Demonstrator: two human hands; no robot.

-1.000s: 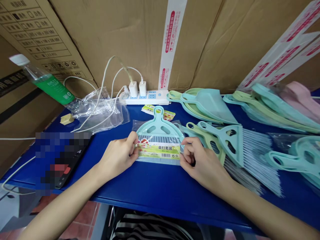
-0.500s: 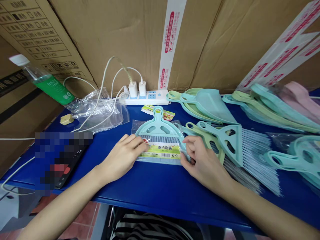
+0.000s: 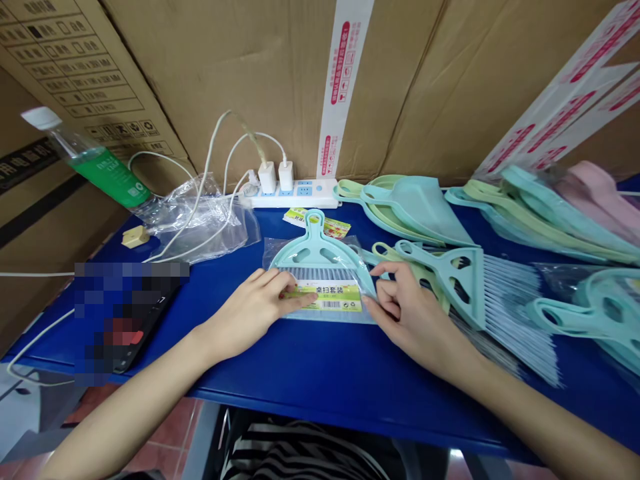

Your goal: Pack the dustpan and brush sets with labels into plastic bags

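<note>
A light-blue dustpan and brush set [image 3: 316, 252] lies in a clear bag on the blue table, its handle toward the boxes. Across the bristles runs a yellow-green label [image 3: 336, 296] with printed characters. My left hand [image 3: 253, 308] touches the bag's left side, thumb stretched over the label and fingers curled; it is closed on the bag. My right hand [image 3: 411, 308] is at the bag's right edge, with thumb and forefinger apart and the other fingers curled. Nothing shows held in it.
Loose brushes [image 3: 463, 283] lie just right of my right hand. Stacked dustpans [image 3: 410, 207], bagged sets [image 3: 600, 307] and a power strip [image 3: 300, 193] stand farther out. At left are a bottle [image 3: 107, 177], crumpled plastic [image 3: 210, 220] and a phone [image 3: 150, 317]. Cardboard boxes [image 3: 280, 73] line the back.
My left thumb has extended over the label. My right forefinger has straightened and opened away from the thumb at the bag's edge. The bagged set has barely moved.
</note>
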